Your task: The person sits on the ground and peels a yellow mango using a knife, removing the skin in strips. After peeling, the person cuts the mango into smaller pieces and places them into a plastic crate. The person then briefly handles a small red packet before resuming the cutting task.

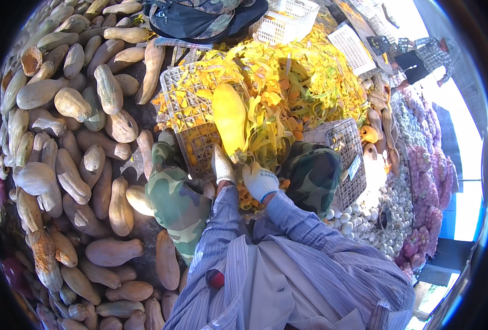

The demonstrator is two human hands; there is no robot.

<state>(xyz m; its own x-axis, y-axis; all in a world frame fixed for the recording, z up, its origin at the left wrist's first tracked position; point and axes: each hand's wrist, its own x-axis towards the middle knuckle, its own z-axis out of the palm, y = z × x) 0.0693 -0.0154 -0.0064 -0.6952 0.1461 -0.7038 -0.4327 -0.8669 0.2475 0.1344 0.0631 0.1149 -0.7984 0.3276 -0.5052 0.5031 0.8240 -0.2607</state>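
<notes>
A peeled yellow butternut-type squash (229, 119) lies lengthwise in front of me, its stem end towards my body. My left hand (222, 166), in a white knit glove, grips that near end from the left side. Just right of the stem, my right hand (260, 181), gloved the same way, has its fingers curled in. Whether a small tool sits in those fingers cannot be made out. Under the squash is an upturned plastic crate (194, 142) strewn with peel. Long yellow-green peel strips (268, 138) hang beside the squash, between my camouflage-clad knees.
Unpeeled squashes (112, 88) cover the ground at left. A peel heap (310, 78) lies ahead, near a white basket (287, 18) and a dark backpack (190, 20). At right are a dark crate (347, 161), loose garlic bulbs (371, 222) and pink net sacks (427, 194). Another person (423, 60) stands beyond.
</notes>
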